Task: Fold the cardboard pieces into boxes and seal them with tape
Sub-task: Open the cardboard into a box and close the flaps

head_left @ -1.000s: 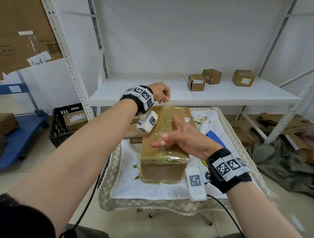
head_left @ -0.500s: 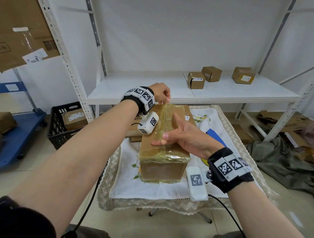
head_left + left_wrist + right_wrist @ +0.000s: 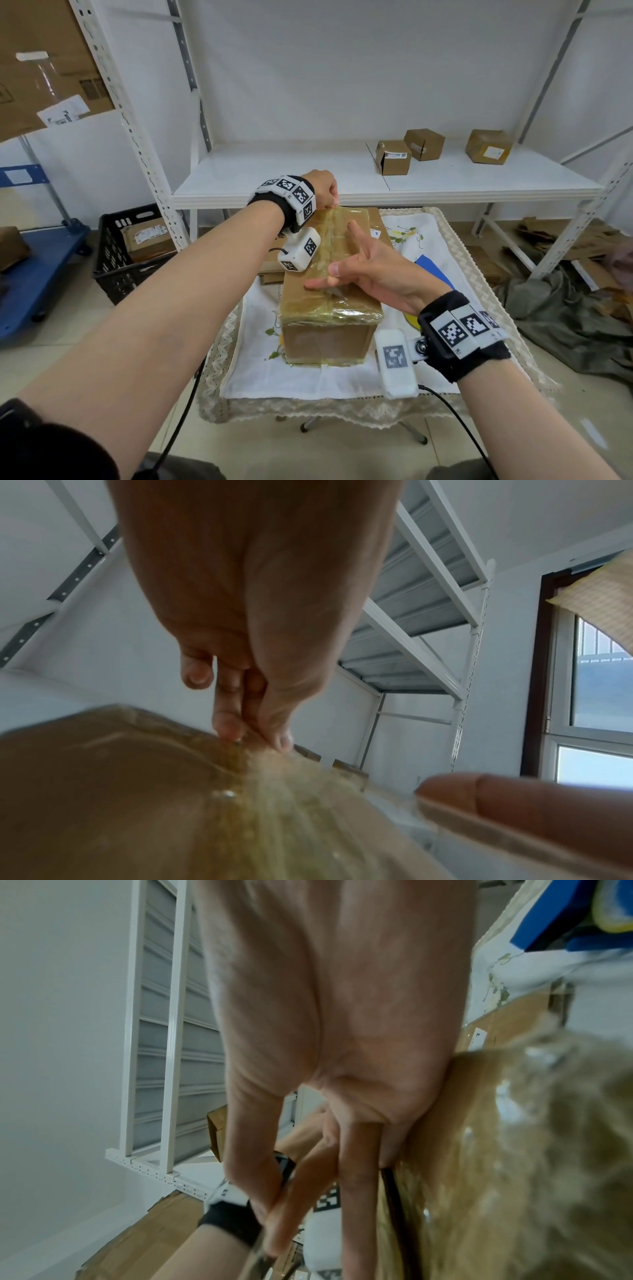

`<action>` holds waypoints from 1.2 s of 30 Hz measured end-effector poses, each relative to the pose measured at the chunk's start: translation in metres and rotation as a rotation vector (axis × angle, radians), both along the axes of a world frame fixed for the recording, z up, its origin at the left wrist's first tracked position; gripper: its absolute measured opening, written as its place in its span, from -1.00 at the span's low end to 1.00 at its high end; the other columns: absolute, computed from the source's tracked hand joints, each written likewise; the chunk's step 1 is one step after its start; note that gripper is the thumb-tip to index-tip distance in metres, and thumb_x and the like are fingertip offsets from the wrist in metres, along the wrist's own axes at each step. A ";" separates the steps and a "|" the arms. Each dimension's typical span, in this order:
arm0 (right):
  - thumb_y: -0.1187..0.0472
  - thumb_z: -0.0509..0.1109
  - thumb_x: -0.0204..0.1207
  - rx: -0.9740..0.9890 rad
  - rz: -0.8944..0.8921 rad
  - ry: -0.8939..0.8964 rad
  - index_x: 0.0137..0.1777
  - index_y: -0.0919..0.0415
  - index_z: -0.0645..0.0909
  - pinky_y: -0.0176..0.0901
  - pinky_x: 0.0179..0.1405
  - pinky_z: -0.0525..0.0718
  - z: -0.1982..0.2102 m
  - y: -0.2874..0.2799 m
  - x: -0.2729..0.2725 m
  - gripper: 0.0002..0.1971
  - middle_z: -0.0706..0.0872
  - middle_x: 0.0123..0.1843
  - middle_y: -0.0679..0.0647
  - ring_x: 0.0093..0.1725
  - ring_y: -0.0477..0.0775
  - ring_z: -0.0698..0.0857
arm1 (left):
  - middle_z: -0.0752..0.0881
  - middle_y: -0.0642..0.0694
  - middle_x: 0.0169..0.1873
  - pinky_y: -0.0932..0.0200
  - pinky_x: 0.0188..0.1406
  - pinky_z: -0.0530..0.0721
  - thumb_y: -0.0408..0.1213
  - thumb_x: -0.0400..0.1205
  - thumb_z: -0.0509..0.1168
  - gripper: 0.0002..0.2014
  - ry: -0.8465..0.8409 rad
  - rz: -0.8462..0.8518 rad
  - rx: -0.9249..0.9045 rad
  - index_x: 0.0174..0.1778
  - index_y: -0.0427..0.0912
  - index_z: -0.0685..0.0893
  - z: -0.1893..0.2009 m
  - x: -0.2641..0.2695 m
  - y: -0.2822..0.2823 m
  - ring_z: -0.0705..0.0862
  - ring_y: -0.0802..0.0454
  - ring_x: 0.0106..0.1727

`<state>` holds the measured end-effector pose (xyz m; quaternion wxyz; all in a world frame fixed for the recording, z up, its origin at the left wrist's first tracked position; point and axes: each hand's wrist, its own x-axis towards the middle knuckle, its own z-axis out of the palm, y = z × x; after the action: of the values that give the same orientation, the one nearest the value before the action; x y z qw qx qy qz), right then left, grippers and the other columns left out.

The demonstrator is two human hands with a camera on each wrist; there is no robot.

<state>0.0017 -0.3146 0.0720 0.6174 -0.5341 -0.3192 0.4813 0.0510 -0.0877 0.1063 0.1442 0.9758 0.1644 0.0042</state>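
Cardboard, closed into a box [image 3: 329, 291] and wrapped over its top in glossy clear tape [image 3: 334, 240], is stood on a white embroidered cloth [image 3: 342, 377], and the sealing step is judged to be in hand, with the folding of this box done. Beyond the pinch, flattened cardboard pieces [image 3: 270, 263] are seen lying under the box's far left corner, so more boxes are thought to be left to fold. Toward the wearer from the pinch, a strip of tape is laid along the top seam and carried over the near edge. The next move is judged to call for this strip to be pressed flat along the seam and its far end brought down over the far edge, or torn free; wrinkles are already visible in the film, so a firm, even stroke would be wanted. The left arm is stretched forward over the box's left side, and the left hand [image 3: 322, 188] is curled, the tape's far end being pinched between its thumb and fingertips [image 3: 227, 730] right at the far top edge. The right hand [image 3: 370, 270] is held nearer than the pinch, just above the box top, palm turned leftward, its fingers [image 3: 356, 1191] straight and spread, nothing being held; whether the tape is touched by them cannot be told.
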 end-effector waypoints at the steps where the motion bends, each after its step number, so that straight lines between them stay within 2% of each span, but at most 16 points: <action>1: 0.52 0.33 0.64 -0.004 -0.002 -0.002 0.69 0.04 -0.61 -0.06 0.37 0.67 0.001 0.000 0.000 0.12 0.84 -0.28 0.18 0.30 0.49 0.74 | 0.79 -0.15 0.05 0.08 0.17 0.67 -0.29 0.72 0.37 -0.82 0.004 0.006 0.006 0.15 -0.31 0.77 -0.001 0.001 0.000 0.68 -0.02 -0.03; 3: 0.53 0.30 0.66 -0.009 -0.009 0.001 0.69 0.03 -0.60 0.04 0.52 0.56 0.001 0.000 0.000 0.10 0.83 -0.30 0.17 0.29 0.46 0.76 | 0.81 -0.20 0.12 0.08 0.18 0.66 -0.28 0.72 0.38 -0.81 0.013 0.012 0.013 0.16 -0.30 0.77 -0.001 0.001 -0.002 0.70 -0.06 0.00; 5: 0.54 0.29 0.66 -0.011 -0.016 0.009 0.70 0.03 -0.59 0.17 0.66 0.39 0.001 0.000 0.001 0.09 0.82 -0.32 0.17 0.26 0.43 0.78 | 0.80 -0.21 0.17 0.10 0.16 0.64 -0.27 0.71 0.39 -0.80 0.019 0.024 0.019 0.17 -0.29 0.77 -0.001 0.002 -0.003 0.75 -0.12 0.13; 8: 0.54 0.30 0.65 -0.011 -0.025 0.011 0.70 0.03 -0.58 0.25 0.73 0.24 -0.001 0.001 0.001 0.10 0.80 -0.32 0.18 0.24 0.39 0.80 | 0.77 -0.19 0.24 0.14 0.15 0.59 -0.28 0.71 0.39 -0.78 0.014 0.037 0.023 0.22 -0.28 0.76 -0.001 0.000 -0.005 0.71 -0.13 0.30; 10: 0.54 0.31 0.65 -0.008 -0.026 0.011 0.71 0.02 -0.57 0.24 0.72 0.26 -0.002 0.002 0.000 0.10 0.80 -0.30 0.19 0.24 0.40 0.80 | 0.73 -0.17 0.29 0.13 0.11 0.55 -0.29 0.72 0.38 -0.80 0.012 0.031 0.042 0.24 -0.22 0.72 -0.001 0.000 -0.007 0.68 -0.14 0.28; 12: 0.54 0.32 0.64 -0.003 -0.028 0.020 0.71 0.01 -0.56 0.27 0.71 0.27 -0.002 0.002 0.001 0.11 0.80 -0.29 0.21 0.25 0.41 0.79 | 0.69 -0.18 0.27 0.14 -0.01 0.49 -0.28 0.71 0.39 -0.86 0.007 0.024 0.064 0.15 -0.07 0.60 -0.003 0.000 -0.008 0.65 -0.12 0.11; 14: 0.54 0.32 0.64 -0.001 -0.030 0.029 0.72 0.00 -0.56 0.25 0.70 0.29 -0.003 0.002 0.001 0.11 0.80 -0.28 0.22 0.26 0.42 0.79 | 0.66 -0.20 0.26 0.11 -0.02 0.49 -0.24 0.70 0.40 -0.85 -0.002 0.021 0.102 0.06 -0.04 0.54 -0.004 -0.001 -0.010 0.63 -0.14 0.09; 16: 0.54 0.32 0.65 0.000 -0.029 0.036 0.72 0.00 -0.56 0.18 0.66 0.35 -0.003 0.001 0.001 0.11 0.80 -0.28 0.22 0.27 0.42 0.78 | 0.65 -0.21 0.29 0.05 0.16 0.58 -0.17 0.69 0.41 -0.89 -0.009 0.031 0.134 0.05 -0.08 0.66 -0.002 -0.004 -0.010 0.65 -0.21 0.26; 18: 0.53 0.32 0.65 0.003 -0.021 0.037 0.72 0.01 -0.55 0.22 0.68 0.32 -0.003 0.001 0.000 0.11 0.81 -0.27 0.23 0.27 0.43 0.78 | 0.73 -0.21 0.23 0.01 0.26 0.61 -0.16 0.68 0.43 -0.82 -0.007 0.029 0.132 0.07 -0.19 0.76 0.000 -0.006 -0.008 0.67 -0.20 0.30; 21: 0.52 0.32 0.65 0.002 -0.007 0.023 0.72 0.01 -0.55 0.18 0.66 0.36 -0.002 0.001 -0.001 0.10 0.81 -0.25 0.24 0.27 0.42 0.78 | 0.80 -0.22 0.07 0.04 0.10 0.65 -0.15 0.63 0.49 -0.86 -0.034 0.043 0.114 -0.09 -0.16 0.78 0.002 -0.010 -0.006 0.74 -0.21 0.18; 23: 0.52 0.32 0.66 0.000 -0.001 0.012 0.72 0.02 -0.56 0.15 0.65 0.37 -0.001 0.000 -0.002 0.10 0.81 -0.25 0.23 0.26 0.41 0.79 | 0.80 -0.24 0.07 0.06 0.05 0.65 -0.16 0.65 0.48 -0.82 -0.043 0.041 0.118 0.00 -0.22 0.83 0.002 -0.013 -0.007 0.76 -0.23 0.13; 26: 0.51 0.32 0.66 -0.003 0.006 0.008 0.73 0.02 -0.55 0.16 0.64 0.37 0.001 -0.003 -0.003 0.10 0.80 -0.26 0.22 0.26 0.41 0.79 | 0.79 -0.20 0.12 0.06 0.12 0.65 -0.24 0.66 0.46 -0.80 -0.068 -0.005 0.134 0.15 -0.20 0.83 0.002 -0.018 -0.012 0.74 -0.17 0.16; 29: 0.51 0.32 0.66 -0.009 -0.002 -0.004 0.72 0.01 -0.54 0.09 0.54 0.50 0.002 -0.004 -0.006 0.09 0.79 -0.25 0.24 0.26 0.42 0.78 | 0.79 -0.12 0.07 0.15 0.07 0.56 -0.35 0.60 0.50 -0.81 -0.117 -0.079 0.129 0.13 -0.16 0.82 0.003 -0.027 -0.015 0.71 -0.07 0.12; 31: 0.50 0.33 0.66 -0.014 -0.006 -0.012 0.73 0.01 -0.52 0.19 0.63 0.40 0.003 -0.004 -0.007 0.09 0.80 -0.25 0.24 0.27 0.43 0.78 | 0.81 -0.08 -0.02 0.15 0.06 0.61 -0.35 0.58 0.52 -0.82 -0.117 -0.100 0.107 0.08 -0.15 0.85 0.005 -0.033 -0.017 0.74 -0.03 0.06; 34: 0.51 0.32 0.66 -0.021 -0.009 -0.036 0.74 0.02 -0.51 0.25 0.70 0.30 0.006 -0.003 -0.008 0.08 0.81 -0.27 0.20 0.27 0.44 0.77 | 0.82 -0.03 -0.09 0.09 0.20 0.70 -0.31 0.58 0.54 -0.80 -0.065 -0.130 0.060 0.11 -0.16 0.86 0.011 -0.043 -0.016 0.78 0.01 0.06; 36: 0.50 0.33 0.66 -0.017 -0.012 -0.057 0.75 0.03 -0.49 0.21 0.67 0.37 0.008 -0.002 -0.011 0.07 0.81 -0.28 0.18 0.25 0.44 0.78 | 0.84 -0.06 0.03 0.05 0.30 0.67 -0.24 0.60 0.53 -0.76 -0.006 -0.156 0.058 0.18 -0.15 0.84 0.014 -0.047 -0.014 0.76 0.02 0.14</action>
<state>-0.0089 -0.3170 0.0797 0.6062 -0.5548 -0.3295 0.4649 0.0036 -0.1015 0.1202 0.1162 0.9894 0.0873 0.0005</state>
